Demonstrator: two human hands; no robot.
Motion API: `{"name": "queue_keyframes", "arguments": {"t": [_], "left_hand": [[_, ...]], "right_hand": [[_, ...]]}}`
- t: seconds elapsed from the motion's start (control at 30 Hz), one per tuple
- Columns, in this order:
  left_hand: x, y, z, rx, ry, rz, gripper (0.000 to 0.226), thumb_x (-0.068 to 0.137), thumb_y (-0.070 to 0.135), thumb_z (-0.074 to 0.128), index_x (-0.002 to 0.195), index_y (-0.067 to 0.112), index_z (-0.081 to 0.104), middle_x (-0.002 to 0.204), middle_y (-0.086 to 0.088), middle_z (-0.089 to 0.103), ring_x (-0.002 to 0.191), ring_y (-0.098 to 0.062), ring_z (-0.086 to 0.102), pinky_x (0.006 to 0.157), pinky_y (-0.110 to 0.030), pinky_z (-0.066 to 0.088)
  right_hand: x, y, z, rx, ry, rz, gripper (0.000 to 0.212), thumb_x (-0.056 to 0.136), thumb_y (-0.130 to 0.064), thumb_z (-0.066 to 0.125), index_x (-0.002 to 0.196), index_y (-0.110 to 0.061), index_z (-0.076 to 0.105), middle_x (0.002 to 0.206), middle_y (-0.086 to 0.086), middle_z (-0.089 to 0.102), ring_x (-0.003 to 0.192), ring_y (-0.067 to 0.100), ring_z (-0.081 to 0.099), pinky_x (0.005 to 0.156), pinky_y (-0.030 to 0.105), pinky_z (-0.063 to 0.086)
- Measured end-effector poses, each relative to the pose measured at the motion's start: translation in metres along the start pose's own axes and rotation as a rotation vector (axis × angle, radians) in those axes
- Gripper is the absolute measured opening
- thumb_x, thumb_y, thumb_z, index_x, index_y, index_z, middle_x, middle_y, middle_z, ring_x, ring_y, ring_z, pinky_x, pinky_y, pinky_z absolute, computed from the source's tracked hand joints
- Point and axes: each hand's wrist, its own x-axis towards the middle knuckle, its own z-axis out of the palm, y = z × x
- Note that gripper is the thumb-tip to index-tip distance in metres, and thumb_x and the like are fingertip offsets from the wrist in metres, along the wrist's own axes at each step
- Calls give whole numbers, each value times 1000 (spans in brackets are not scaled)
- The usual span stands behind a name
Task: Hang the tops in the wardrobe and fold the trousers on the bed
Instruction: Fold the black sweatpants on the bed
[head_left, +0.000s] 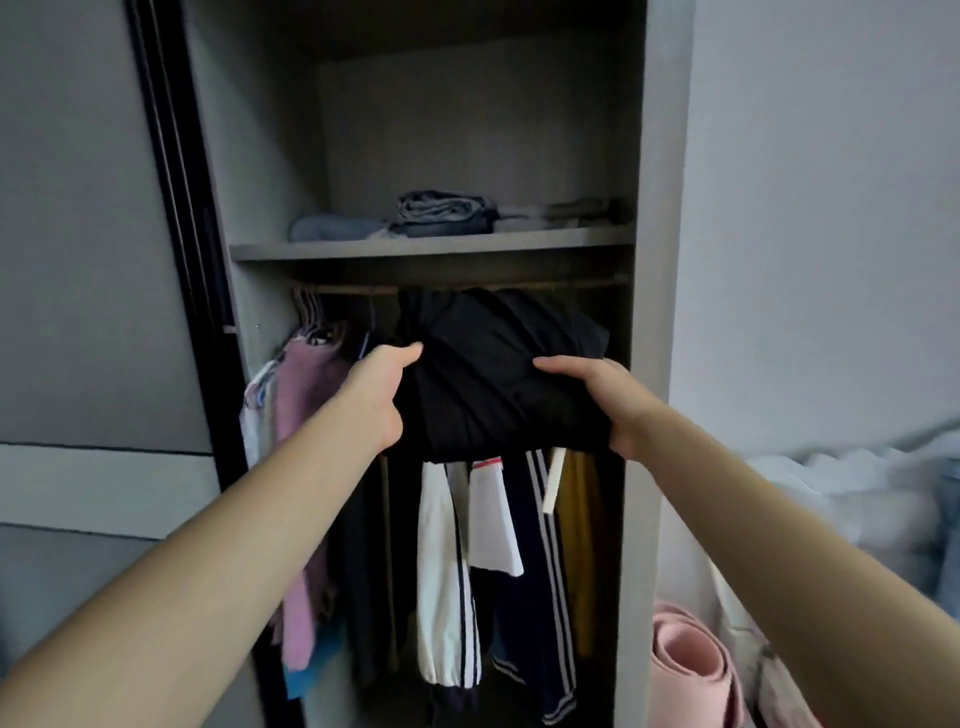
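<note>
Two hands, left hand (382, 395) and right hand (597, 400), gripped a folded black garment (493, 374) before the wardrobe (654, 208), fingers curled around it.

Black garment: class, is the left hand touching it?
Touching. Head view shows the left hand gripping the black garment, thumb lying on top.

Two hands (376, 400) (608, 405), one black garment (493, 379)
</note>
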Motion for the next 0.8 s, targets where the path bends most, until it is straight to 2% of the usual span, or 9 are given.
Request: {"name": "queue_keyframes", "arguments": {"t": [0.1,0.17,0.23,0.3,0.4,0.47,0.57,0.67,0.8], "left_hand": [[53,47,13,-5,-11,61,32,93,25,63,121,9,67,116,-12,71,101,-31,68,80,-43,55],[87,75,18,-9,-8,114,34,94,25,63,124,10,65,118,-12,70,104,-33,67,85,-45,54],[119,98,19,-28,-4,157,36,94,26,63,127,11,64,120,-11,68,105,-32,66,82,-45,54],[149,116,17,-59,-21,177,37,95,25,61,130,11,62,122,-11,66,107,-31,64,82,-45,54],[191,139,7,-82,-26,212,38,96,23,59,132,12,60,126,-12,65,111,-32,63,91,-48,52],[217,155,-1,-76,-2,236,35,95,22,59,129,11,62,123,-13,67,109,-33,65,94,-50,52],[253,179,-12,-70,9,277,30,97,22,56,122,9,65,117,-13,69,103,-31,67,82,-46,54],[292,205,-28,-64,-24,330,29,98,21,54,122,7,65,115,-14,69,101,-31,68,76,-44,54],[349,251,-57,-65,-81,392,21,97,19,56,109,5,68,102,-14,73,88,-30,73,69,-41,59]], "right_hand": [[68,-41,11,7,13,-66,61,68,-29,87,122,-9,66,105,11,76,92,29,76,73,40,62],[108,-69,18,-18,-9,-101,57,67,-29,87,118,-9,69,105,12,77,91,29,76,72,40,61],[145,-92,25,-60,-52,-138,51,68,-31,86,113,-10,73,104,11,77,91,28,76,72,37,61],[180,-110,33,-98,-78,-167,53,65,-34,87,111,-11,74,101,9,77,90,28,76,75,39,61],[223,-126,52,-151,-83,-190,55,61,-37,89,109,-14,75,98,8,78,87,28,76,82,46,60],[250,-135,67,-172,-82,-208,52,64,-36,88,109,-14,74,97,7,78,86,28,76,82,46,60],[284,-148,92,-212,-81,-237,48,70,-37,85,111,-15,72,97,7,78,86,26,76,77,41,61],[314,-162,122,-253,-68,-262,34,79,-36,79,105,-15,73,93,5,79,81,22,77,67,33,62],[362,-182,169,-284,-19,-324,23,84,-31,75,98,-12,74,91,5,79,79,21,77,62,33,62]]}}
